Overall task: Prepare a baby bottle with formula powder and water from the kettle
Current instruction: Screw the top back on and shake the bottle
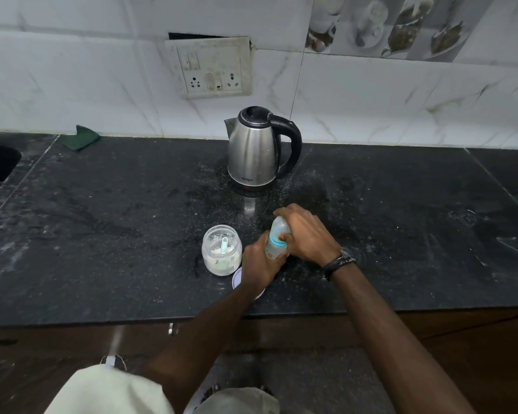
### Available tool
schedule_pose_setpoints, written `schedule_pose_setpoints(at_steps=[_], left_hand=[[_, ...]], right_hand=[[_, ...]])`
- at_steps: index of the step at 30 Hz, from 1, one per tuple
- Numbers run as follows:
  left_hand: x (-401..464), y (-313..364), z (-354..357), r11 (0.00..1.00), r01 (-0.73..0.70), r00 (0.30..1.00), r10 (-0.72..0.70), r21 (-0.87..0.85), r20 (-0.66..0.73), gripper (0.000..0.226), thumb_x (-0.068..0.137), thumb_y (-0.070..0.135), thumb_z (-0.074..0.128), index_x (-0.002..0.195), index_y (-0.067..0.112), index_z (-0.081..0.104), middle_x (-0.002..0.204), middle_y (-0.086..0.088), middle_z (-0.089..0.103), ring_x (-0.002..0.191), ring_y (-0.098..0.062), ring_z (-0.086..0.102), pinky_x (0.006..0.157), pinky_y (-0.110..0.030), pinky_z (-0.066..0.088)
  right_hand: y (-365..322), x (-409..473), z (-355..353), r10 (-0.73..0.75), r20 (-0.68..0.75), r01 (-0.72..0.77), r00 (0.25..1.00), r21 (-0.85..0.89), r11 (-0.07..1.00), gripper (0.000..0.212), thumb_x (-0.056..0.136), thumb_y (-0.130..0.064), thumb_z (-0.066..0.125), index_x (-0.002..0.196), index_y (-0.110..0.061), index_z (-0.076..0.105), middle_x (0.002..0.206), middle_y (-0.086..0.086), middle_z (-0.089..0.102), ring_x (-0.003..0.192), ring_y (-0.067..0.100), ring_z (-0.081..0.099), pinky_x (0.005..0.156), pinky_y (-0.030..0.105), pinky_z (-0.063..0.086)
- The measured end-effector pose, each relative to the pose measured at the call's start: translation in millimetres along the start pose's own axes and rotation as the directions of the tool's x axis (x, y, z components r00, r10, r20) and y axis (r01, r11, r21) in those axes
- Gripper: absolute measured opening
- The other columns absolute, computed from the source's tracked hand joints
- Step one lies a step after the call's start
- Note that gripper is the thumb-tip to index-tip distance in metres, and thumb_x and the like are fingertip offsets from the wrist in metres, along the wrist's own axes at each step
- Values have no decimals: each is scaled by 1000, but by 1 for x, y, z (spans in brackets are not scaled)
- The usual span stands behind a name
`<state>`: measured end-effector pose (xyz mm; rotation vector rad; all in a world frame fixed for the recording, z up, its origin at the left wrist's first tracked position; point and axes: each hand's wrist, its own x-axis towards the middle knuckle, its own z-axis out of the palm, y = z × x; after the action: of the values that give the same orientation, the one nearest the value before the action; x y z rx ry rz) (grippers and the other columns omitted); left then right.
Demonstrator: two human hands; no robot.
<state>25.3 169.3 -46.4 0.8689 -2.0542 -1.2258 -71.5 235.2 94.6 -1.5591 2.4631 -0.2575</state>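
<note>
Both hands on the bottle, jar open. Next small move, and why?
Probably twist the top off: the right hand covers the cap of the bottle while the left hand holds its base. The open jar with powder and scoop stands ready beside it, and the kettle stands untouched behind.

A folded green cloth (pixel 80 138) lies on the black counter (pixel 102 219) below a wall switchboard (pixel 210 68).

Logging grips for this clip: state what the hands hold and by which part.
Both hold the baby bottle: left hand grips its lower body, right hand wraps the cap end.
</note>
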Motion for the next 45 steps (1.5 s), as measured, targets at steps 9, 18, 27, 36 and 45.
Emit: schedule_pose_setpoints(at_steps=[9, 18, 27, 36, 45], left_hand=[[0, 1, -1, 999, 40, 999, -39, -26, 27, 56, 72, 46, 78, 122, 25, 63, 98, 3, 76, 89, -10, 71, 78, -42, 57], [1, 2, 0, 996, 88, 995, -88, 2, 44, 60, 73, 48, 76, 127, 29, 60, 104, 4, 75, 96, -12, 71, 84, -41, 57], [-1, 10, -1, 996, 87, 996, -87, 3, 12, 52, 76, 37, 80, 122, 23, 62, 100, -1, 75, 92, -20, 71, 81, -38, 54], [-12, 36, -5, 999, -36, 999, 35, -32, -24, 96, 78, 21, 68, 158, 12, 16, 150, -4, 48, 133, -14, 49, 109, -20, 39], [-4, 77, -45, 897, -432, 891, 407, -95, -203, 85, 73, -2, 58, 152, -8, 27, 160, -19, 32, 150, -31, 29, 117, -54, 34]], right_hand=[[-3, 4, 3, -24, 18, 25, 1000, -52, 998, 55, 75, -12, 75, 126, -14, 57, 120, 7, 57, 108, 27, 58, 89, 40, 50], [-5, 9, 5, -59, -13, 56, 998, -142, 988, 43, 71, -16, 78, 111, -14, 63, 111, 6, 60, 98, 26, 61, 82, 36, 51], [-4, 7, 12, -61, -48, 51, 997, -182, 982, 53, 69, -24, 83, 116, -14, 61, 111, 6, 60, 99, 28, 62, 82, 36, 50], [9, 2, 17, -16, -82, 22, 997, 76, 997, 58, 76, -21, 79, 131, -22, 58, 122, 3, 62, 110, 27, 60, 92, 40, 48], [25, 2, 31, 59, -58, -34, 997, 362, 932, 76, 69, -19, 84, 138, -13, 50, 130, 7, 63, 119, 24, 59, 99, 34, 47]])
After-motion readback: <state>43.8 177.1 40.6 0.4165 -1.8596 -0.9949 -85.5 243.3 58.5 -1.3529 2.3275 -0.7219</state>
